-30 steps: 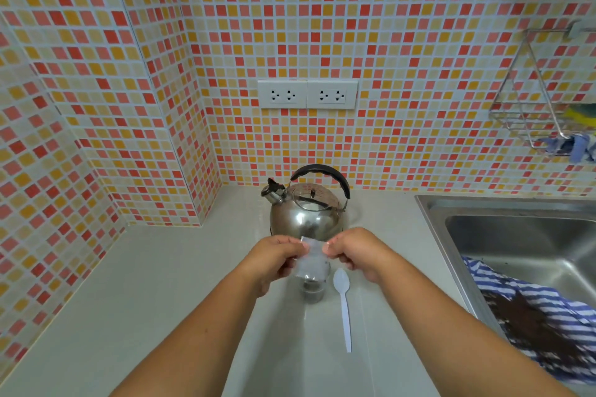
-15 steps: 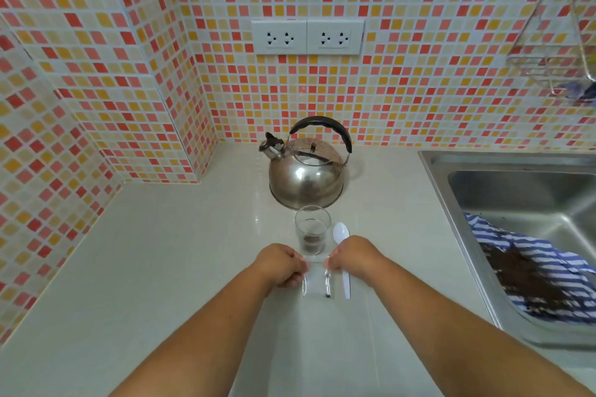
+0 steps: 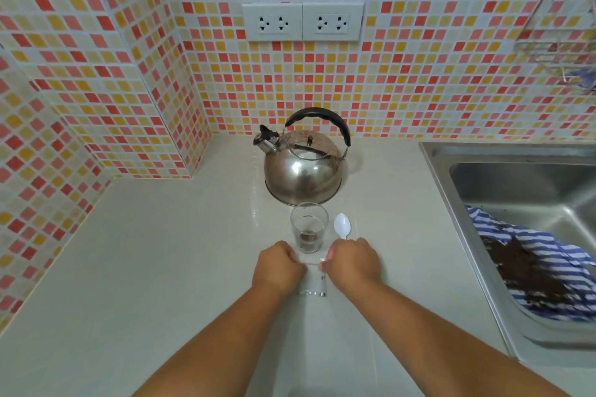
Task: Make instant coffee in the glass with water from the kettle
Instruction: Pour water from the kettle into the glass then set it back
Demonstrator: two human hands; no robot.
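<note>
while both hands (image 3: 314, 269) pinch the sachet (image 3: 312, 284), glass (image 3: 309, 227) just beyond.

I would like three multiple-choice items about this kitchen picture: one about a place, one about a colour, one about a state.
1. Where is the spoon?
A. inside the glass
B. on the counter, right of the glass
C. in the sink

2. What colour is the kettle handle?
A. black
B. red
C. white

3. What is in the glass?
A. water to the brim
B. nothing
C. dark powder at the bottom

Answers:
1 B: it lies flat on the counter beside the glass.
2 A: the arched grip is black.
3 C: a dark layer sits at its base, with no liquid visible.
</note>
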